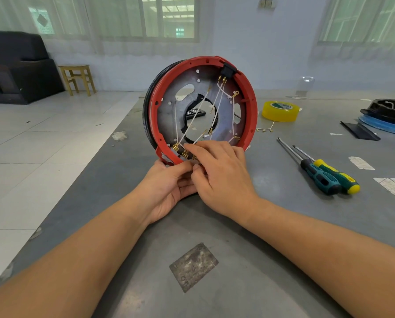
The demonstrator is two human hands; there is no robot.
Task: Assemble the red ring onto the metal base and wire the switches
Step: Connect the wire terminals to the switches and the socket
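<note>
I hold the assembly standing on its edge on the grey table (283, 226), with the red ring (252, 104) already seated around the metal base (169, 109). My left hand (166, 191) grips the lower rim from below, and my right hand (219, 173) has its fingers curled at the brass terminals (175, 148) there; I think it pinches a connector, but the fingertips are hidden. The danger I see is the balance: if my left hand loosens, the round assembly may roll or fall. Also the thin white wires (191, 120) cross each other, so I could pull one loose from the black switch (228, 71) at the top, or join the wrong terminal.
</note>
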